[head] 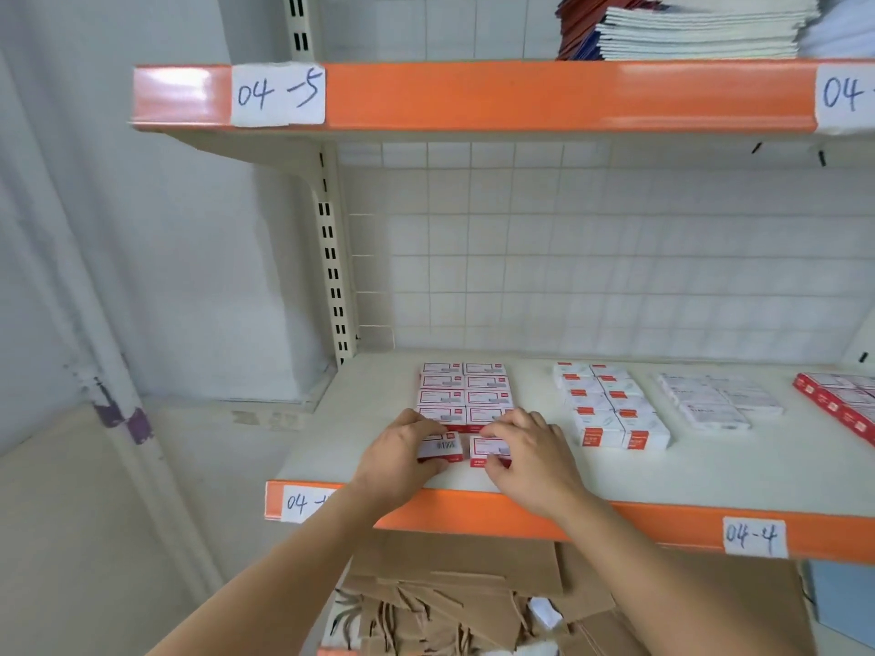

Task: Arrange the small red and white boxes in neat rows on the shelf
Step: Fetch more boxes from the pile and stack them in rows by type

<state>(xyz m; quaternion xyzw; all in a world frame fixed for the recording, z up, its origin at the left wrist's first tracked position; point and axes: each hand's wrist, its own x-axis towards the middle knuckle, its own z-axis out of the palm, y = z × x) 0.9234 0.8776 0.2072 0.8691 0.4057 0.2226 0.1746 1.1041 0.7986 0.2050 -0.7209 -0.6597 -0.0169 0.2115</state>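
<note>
Small red and white boxes (466, 390) lie in two neat columns on the white shelf (360, 419), several rows deep. At the near end of the left column my left hand (402, 454) grips one box (442, 447), its barcode side up. Beside it my right hand (530, 449) holds another box (487, 449) at the near end of the right column. Both boxes rest on the shelf surface, a small gap apart. Fingers hide parts of each box and the row just behind.
To the right stand a white and orange box block (611, 404), a pale box group (719, 400) and red boxes (838, 404) at the frame edge. An orange shelf lip (615, 518) runs along the front. Brown cardboard (454, 594) lies below; stacked paper (686, 30) sits on the upper shelf.
</note>
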